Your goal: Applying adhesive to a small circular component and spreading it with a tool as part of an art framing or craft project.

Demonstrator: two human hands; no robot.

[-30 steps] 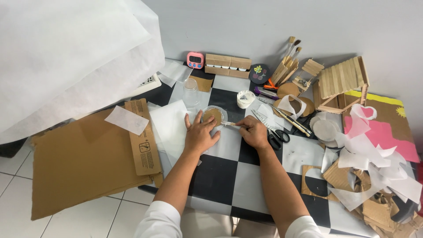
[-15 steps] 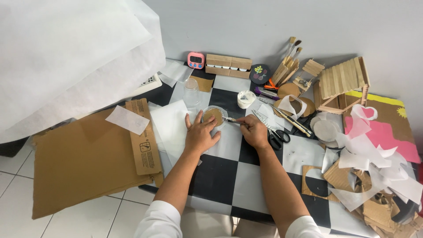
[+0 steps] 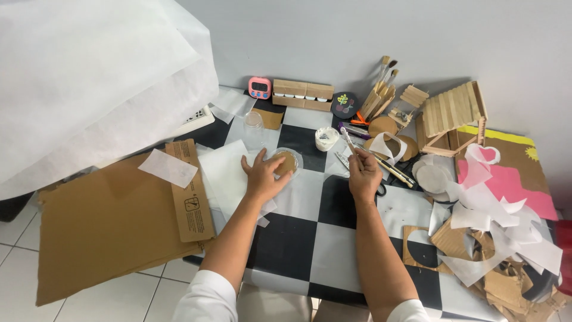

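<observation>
Left hand (image 3: 262, 174) lies flat with its fingers spread, pressing on a round cardboard disc (image 3: 286, 163) that sits under a clear plastic circle on the checkered tabletop (image 3: 298, 238). From my seat I see the fingertips covering the disc's left edge, while its right half stays visible. Beside that hand, to the left, a white sheet of thin paper (image 3: 223, 170) lies flat, and beyond it a large flattened cardboard box (image 3: 107, 220) hangs over the table's edge.

Right hand (image 3: 363, 174) is closed around a thin brush (image 3: 348, 140), held upright with the tip raised above the knuckles and tilted slightly left. It is well apart from the disc, over a black square. Just behind the brush tip stands a small white glue cup (image 3: 326, 138).

Farther back I see a pink digital timer (image 3: 260, 87), a row of small pots in a cardboard holder (image 3: 302, 93), a bunch of paintbrushes (image 3: 381, 89), and a little house of wooden sticks (image 3: 453, 110). On the right, pink paper (image 3: 506, 185) and torn white scraps (image 3: 512, 232) are heaped over cardboard offcuts.
</observation>
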